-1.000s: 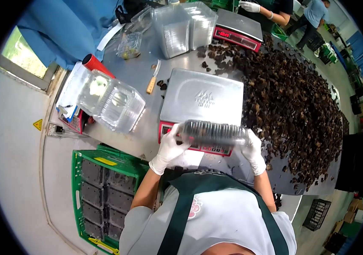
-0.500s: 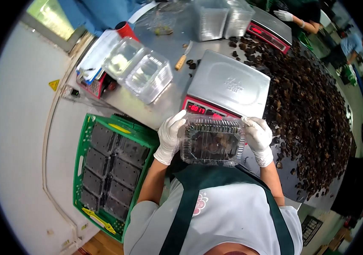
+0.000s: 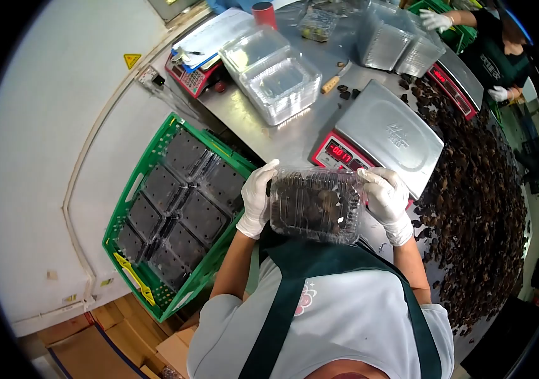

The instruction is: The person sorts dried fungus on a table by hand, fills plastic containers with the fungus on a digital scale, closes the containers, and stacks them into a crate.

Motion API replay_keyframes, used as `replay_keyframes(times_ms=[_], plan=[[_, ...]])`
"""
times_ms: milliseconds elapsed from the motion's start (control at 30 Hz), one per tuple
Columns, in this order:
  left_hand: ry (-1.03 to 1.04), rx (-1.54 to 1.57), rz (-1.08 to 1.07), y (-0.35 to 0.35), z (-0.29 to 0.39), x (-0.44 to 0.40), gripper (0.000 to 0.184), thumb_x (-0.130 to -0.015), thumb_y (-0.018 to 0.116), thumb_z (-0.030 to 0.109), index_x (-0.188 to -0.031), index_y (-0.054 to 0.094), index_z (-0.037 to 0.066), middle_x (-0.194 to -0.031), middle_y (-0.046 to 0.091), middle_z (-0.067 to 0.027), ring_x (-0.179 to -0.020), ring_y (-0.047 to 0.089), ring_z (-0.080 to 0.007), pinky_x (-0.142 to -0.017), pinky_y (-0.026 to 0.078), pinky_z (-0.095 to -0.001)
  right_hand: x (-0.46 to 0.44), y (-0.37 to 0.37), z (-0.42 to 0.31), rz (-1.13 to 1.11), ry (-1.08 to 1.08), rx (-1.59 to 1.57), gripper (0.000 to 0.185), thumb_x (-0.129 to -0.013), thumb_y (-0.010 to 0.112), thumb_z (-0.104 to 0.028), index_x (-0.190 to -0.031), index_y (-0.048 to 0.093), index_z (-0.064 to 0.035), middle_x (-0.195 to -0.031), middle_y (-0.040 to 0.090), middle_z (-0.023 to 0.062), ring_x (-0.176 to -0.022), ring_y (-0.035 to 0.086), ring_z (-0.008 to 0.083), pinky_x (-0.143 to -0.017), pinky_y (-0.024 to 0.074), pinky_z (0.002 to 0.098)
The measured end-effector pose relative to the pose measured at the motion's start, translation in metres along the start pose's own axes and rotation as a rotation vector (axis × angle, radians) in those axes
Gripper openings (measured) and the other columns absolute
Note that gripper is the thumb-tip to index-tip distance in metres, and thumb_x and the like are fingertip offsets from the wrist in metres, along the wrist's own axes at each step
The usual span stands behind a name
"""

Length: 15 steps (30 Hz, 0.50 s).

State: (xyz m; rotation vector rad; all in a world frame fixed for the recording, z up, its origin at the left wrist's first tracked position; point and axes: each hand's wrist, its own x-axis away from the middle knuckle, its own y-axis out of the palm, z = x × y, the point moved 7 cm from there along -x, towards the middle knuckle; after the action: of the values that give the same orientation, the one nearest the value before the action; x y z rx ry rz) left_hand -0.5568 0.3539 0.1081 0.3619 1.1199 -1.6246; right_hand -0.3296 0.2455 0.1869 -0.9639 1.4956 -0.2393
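Note:
A clear plastic clamshell box [image 3: 315, 205] with dark brown pieces inside, perhaps mushrooms, is held up in front of my chest. My left hand [image 3: 257, 197], in a white glove, grips its left side. Gloved likewise, my right hand [image 3: 385, 201] pinches the upper right corner. The box's lid looks closed. Just beyond it stands a scale [image 3: 390, 136] with a bare metal plate and a red display reading about -0.017. To the right, a wide heap of loose dark brown pieces [image 3: 471, 227] covers the table.
Left of me, a green crate [image 3: 116, 208] holds several filled clear boxes. Stacked empty boxes [image 3: 282, 82] and more trays [image 3: 386, 38] stand on the metal table [image 3: 238, 117]. A knife [image 3: 336, 78] lies near the scale. A co-worker [image 3: 497, 63] is at the far right.
The view has swung, so the table and crate appear shifted. Both hands keep hold of the clamshell box, which now shows its dark contents more plainly. The co-worker's second gloved hand has come into view.

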Motion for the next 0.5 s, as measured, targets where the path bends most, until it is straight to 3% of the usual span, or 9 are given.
replay_keyframes(times_ms=[167,267,367,433,467,500], plan=[[-0.056,-0.026,-0.039,-0.005,0.004,0.002,0.039,-0.075,0.07,0.006,-0.109,0.052,0.003,-0.115,0.063,-0.0168,-0.095,0.064,-0.0308,-0.081,0.052,-0.0357,-0.002,0.01,0.004,-0.011,0.053,-0.046,0.03,-0.061,0.074,0.006,-0.079,0.056,-0.0094,-0.089,0.066,0.0061,-0.077,0.064,0.0234,-0.058,0.0505,0.0318],[-0.327,0.381,-0.029,0.01,-0.014,0.015,0.057,-0.073,0.074,-0.002,-0.124,0.05,0.002,-0.119,0.062,-0.012,-0.097,0.063,-0.0211,-0.086,0.051,-0.0324,0.006,0.017,0.017,-0.012,0.173,-0.147,0.027,-0.066,0.074,0.007,-0.078,0.056,-0.0083,-0.087,0.067,0.0058,-0.075,0.064,0.0227,-0.059,0.0508,0.0306],[-0.536,0.73,-0.065,0.014,-0.011,0.015,0.057,-0.079,0.069,0.006,-0.13,0.046,0.001,-0.128,0.055,-0.0106,-0.112,0.054,-0.0218,-0.098,0.04,-0.034,0.026,0.037,0.028,-0.011,0.344,-0.395,0.019,-0.073,0.068,0.008,-0.077,0.057,-0.007,-0.087,0.07,0.007,-0.07,0.065,0.0142,-0.055,0.0489,0.0237],[-0.631,1.058,-0.105,0.018,0.003,0.013,0.057,-0.083,0.066,0.012,-0.134,0.043,0.001,-0.134,0.05,-0.0096,-0.123,0.047,-0.0222,-0.107,0.033,-0.0351,0.051,0.063,0.035,-0.184,0.625,-0.531,0.017,-0.075,0.067,0.007,-0.076,0.056,-0.0053,-0.09,0.071,0.0059,-0.072,0.064,0.0102,-0.055,0.0471,0.0217],[-0.712,1.273,-0.116,0.025,0.007,0.016,0.058,-0.085,0.065,0.015,-0.136,0.042,0.0,-0.137,0.048,-0.0091,-0.128,0.044,-0.0224,-0.111,0.03,-0.0356,0.081,0.087,0.039,-0.217,1.146,-1.004,0.015,-0.076,0.067,0.005,-0.077,0.057,-0.0054,-0.095,0.071,0.0049,-0.076,0.064,0.011,-0.061,0.0484,0.0231],[-0.882,1.596,-0.09,0.039,0.005,0.029,0.082,-0.073,0.081,0.014,-0.14,0.037,0.001,-0.14,0.044,-0.0088,-0.129,0.042,-0.0211,-0.11,0.032,-0.0373,0.086,0.1,0.037,-0.256,1.066,-0.995,0.014,-0.075,0.067,0.004,-0.078,0.058,-0.0061,-0.095,0.07,0.0036,-0.077,0.063,0.0126,-0.066,0.0491,0.0251]])
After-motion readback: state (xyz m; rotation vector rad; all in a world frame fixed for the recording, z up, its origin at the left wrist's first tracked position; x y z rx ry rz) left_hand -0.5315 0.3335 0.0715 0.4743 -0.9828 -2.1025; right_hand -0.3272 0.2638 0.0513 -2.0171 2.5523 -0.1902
